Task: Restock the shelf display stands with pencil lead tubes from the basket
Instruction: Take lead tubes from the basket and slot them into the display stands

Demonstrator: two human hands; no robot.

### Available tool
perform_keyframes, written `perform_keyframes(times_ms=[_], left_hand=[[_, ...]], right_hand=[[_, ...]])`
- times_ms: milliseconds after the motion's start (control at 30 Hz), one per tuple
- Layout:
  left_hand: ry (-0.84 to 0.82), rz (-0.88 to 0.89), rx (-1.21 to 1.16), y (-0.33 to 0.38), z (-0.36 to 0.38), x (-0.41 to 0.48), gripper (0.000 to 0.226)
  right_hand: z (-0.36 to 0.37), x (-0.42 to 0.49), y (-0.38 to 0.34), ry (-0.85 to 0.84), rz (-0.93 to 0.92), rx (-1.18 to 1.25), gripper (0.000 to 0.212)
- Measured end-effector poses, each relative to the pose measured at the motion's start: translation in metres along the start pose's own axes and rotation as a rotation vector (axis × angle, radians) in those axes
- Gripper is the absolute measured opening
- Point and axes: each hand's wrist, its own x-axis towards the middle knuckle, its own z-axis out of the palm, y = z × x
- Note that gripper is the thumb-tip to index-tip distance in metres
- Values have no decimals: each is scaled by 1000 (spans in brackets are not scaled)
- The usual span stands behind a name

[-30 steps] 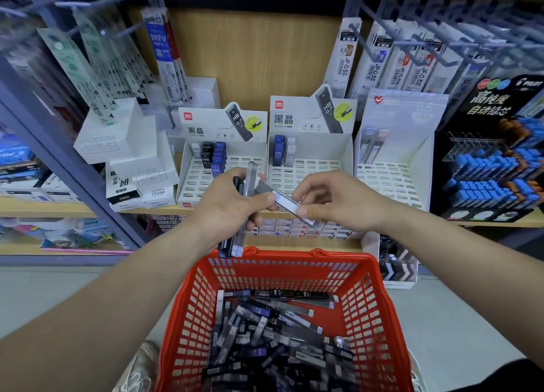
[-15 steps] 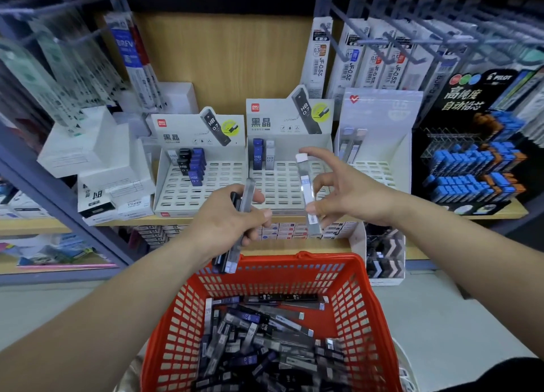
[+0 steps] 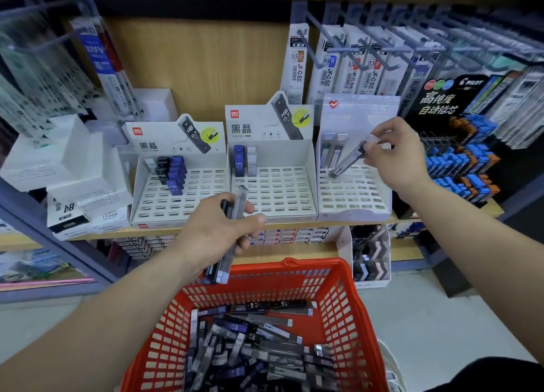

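My right hand point(image 3: 394, 156), at two o'clock, pinches one grey translucent lead tube point(image 3: 347, 160) by its cap end. The tube is tilted so its foot aims at a back-row slot of the white slotted card stand point(image 3: 353, 215). My left hand point(image 3: 217, 232), near centre, grips spare tubes point(image 3: 238, 203) upright, ready to feed across. The red lattice plastic basket point(image 3: 294, 263), at six o'clock, holds the loose flat-sided stock point(image 3: 253, 338).

Red basket point(image 3: 353, 318), near end off-frame
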Motion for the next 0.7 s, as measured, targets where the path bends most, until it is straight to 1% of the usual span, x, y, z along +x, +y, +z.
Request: perform_keyframes(times_ms=[133,233,367,400,567,700], left_hand=[[5,-18,-21,1,2,1,28],[2,-25,-27,2,2,0,28],[1,-23,-20,2,0,1,27],[1,-23,-18,2,0,1,27],[14,-34,-21,1,-3,2,26],[28,-46,-29,0,-5,3,28]], right_hand=[[7,4,7,-9,1,-6,18],[9,7,5,-4,-19,-63,16],[10,6,3,-11,-44,-111,29],[10,6,3,-13,-48,-122,29],[9,9,5,-28,-79,-153,12],[14,11,2,-40,-127,-224,21]])
